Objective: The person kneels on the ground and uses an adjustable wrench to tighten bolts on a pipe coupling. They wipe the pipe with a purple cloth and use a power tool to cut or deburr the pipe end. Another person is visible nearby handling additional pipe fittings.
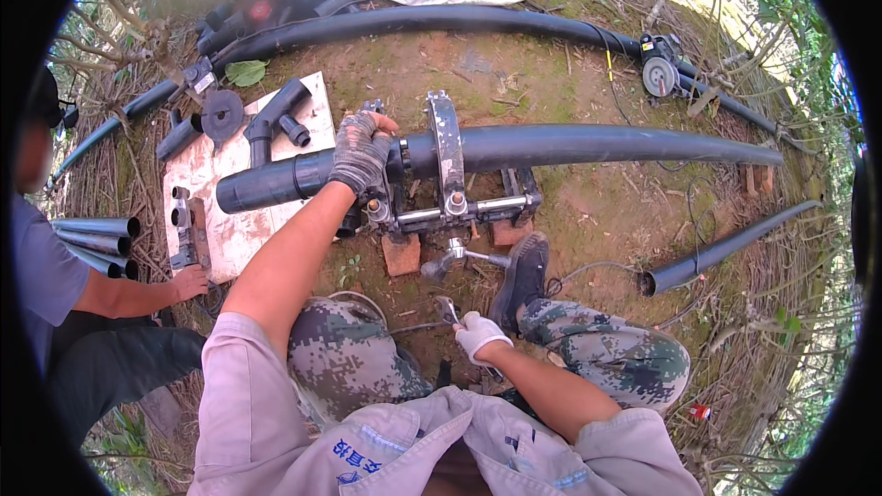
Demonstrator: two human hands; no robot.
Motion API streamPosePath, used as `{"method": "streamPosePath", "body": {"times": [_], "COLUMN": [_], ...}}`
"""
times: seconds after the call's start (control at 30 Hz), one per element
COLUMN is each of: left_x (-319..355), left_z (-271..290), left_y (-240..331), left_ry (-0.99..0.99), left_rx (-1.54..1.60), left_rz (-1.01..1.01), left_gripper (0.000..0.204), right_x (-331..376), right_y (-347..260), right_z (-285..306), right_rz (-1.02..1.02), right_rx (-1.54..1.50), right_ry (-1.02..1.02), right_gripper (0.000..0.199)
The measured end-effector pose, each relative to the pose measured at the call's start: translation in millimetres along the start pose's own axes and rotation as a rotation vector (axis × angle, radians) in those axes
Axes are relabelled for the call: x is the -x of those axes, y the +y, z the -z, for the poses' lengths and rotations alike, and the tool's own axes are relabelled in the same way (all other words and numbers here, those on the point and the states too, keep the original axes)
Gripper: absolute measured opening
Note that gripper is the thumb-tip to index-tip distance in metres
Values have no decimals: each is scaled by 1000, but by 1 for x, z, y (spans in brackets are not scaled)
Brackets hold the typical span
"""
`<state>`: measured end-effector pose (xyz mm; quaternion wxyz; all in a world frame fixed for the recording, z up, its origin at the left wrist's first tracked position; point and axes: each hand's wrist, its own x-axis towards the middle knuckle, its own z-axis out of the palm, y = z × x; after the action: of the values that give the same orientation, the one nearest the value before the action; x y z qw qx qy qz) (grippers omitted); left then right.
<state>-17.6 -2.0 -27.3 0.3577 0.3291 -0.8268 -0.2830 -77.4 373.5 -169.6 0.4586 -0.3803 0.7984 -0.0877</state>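
Note:
My left hand (358,152), in a dirty grey work glove, is closed over the left clamp of a pipe-joining frame (418,217), its fingers bent round the top beside the black pipe fitting (276,181). That glove hides most of the clamp. A second ring clamp (446,152) encircles the long black pipe (588,145), which runs off to the right. Lower down, my right hand (481,334), in a white glove, grips a metal wrench (446,310); its jaw points up toward the frame. Just ahead of the wrench is the frame's metal crank handle (457,255).
Bricks (401,255) prop the frame. On a white board (209,207) lies a black branch fitting (276,119). A co-worker's hand (190,282) is at the left. Angle grinders (661,72) rest by the curved pipe (441,18) at the back. A shorter pipe (726,253) and cables lie right.

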Motion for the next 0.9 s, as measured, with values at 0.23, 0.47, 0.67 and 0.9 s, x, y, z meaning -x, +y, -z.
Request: {"method": "streamPosePath", "body": {"times": [0.23, 0.47, 0.67, 0.9], "left_x": [12, 8, 9, 13], "left_z": [17, 4, -3, -5], "left_y": [16, 5, 9, 23], "left_ry": [1, 70, 156, 183], "left_rx": [-10, 118, 110, 223], "left_rz": [43, 122, 105, 175], "left_gripper": [25, 21, 22, 23], "right_x": [-18, -66, -94, -126], "right_y": [-30, 1, 16, 26], "right_z": [88, 101, 102, 79], "right_rz": [299, 242, 304, 364], "right_rx": [269, 542, 398, 256], "right_ry": [972, 416, 77, -108], "right_gripper": [32, 31, 31, 39]}}
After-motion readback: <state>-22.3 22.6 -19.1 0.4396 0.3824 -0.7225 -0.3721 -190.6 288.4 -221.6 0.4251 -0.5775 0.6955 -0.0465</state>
